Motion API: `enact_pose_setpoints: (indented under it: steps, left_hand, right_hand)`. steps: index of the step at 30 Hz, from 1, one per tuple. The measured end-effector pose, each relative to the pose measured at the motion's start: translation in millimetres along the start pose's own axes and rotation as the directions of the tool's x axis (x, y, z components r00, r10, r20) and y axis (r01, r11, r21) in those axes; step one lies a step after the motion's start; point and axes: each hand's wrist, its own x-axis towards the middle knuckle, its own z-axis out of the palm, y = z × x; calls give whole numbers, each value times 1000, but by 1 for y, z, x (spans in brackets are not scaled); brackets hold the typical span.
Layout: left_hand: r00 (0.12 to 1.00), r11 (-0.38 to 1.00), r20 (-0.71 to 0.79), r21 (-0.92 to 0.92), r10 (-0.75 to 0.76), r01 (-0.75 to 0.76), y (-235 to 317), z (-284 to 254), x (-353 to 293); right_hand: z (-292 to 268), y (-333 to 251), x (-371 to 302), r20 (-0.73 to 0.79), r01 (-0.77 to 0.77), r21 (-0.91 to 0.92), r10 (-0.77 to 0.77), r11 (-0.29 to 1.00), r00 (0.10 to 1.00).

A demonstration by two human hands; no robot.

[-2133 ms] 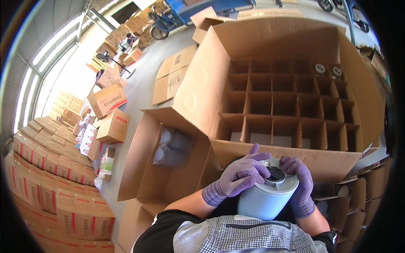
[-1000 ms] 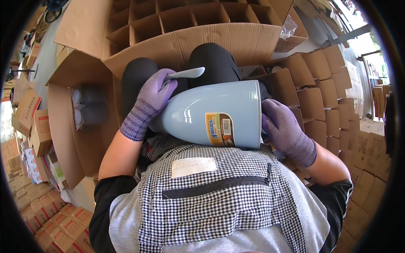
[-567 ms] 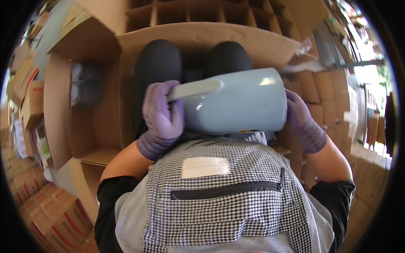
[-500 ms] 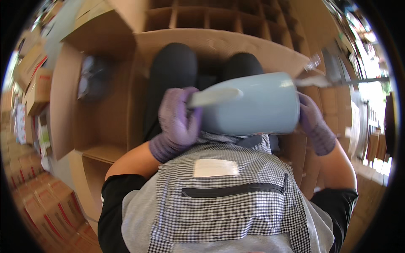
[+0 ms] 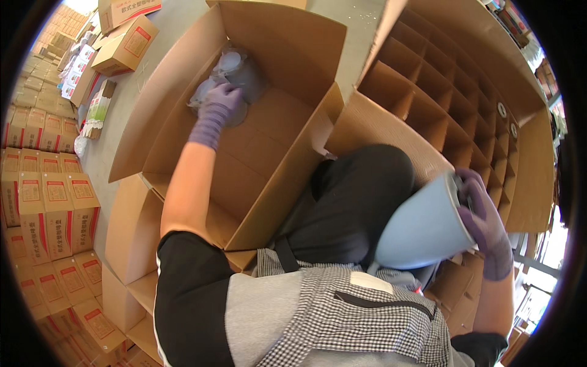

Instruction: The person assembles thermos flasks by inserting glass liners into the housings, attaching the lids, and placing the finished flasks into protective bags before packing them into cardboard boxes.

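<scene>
A pale blue plastic bin (image 5: 422, 229), tapered and lying on its side across the seated person's lap at the near right, is kept from rolling by the right hand (image 5: 483, 220), whose gloved fingers are closed over its rim end at the far side. Resting it on the thigh lets one hand manage it while the other is busy elsewhere. The left hand (image 5: 220, 107), also in a purple glove, stretches to the far left into a large open carton (image 5: 275, 159), where its fingers curl onto a clear-wrapped bundle of grey pieces (image 5: 235, 73) lying against the carton's far wall; how firmly it grips cannot be told. The carton's flaps stand open, which leaves the reach unobstructed. At the far right stands a second open carton fitted with a cardboard divider grid (image 5: 452, 104), its cells nearly all empty; two small round objects (image 5: 506, 119) show in cells at its far right edge. Count in view: one blue bin, one wrapped bundle, two large open cartons, two gloved hands. Sealed boxes (image 5: 43, 202) are stacked in rows along the left, too many to count surely, with a few more on the grey floor (image 5: 116, 128) at the far left.
</scene>
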Motion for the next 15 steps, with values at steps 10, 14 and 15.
enact_pose_setpoints:
  steps: [10, 14, 15]
  left_hand:
    - [972, 962, -129, 170, -195, 215, -203, 78, 120]
    - [976, 890, -192, -456, -105, 5, -210, 0, 70]
    - [986, 859, -169, -506, -10, -78, -130, -21, 51]
  right_hand:
    - [6, -18, 18, -155, -246, -69, 233, 967, 960]
    - [-14, -4, 30, -126, -102, -180, 80, 978, 989]
    - [-17, -11, 23, -147, -28, -237, -7, 971, 989]
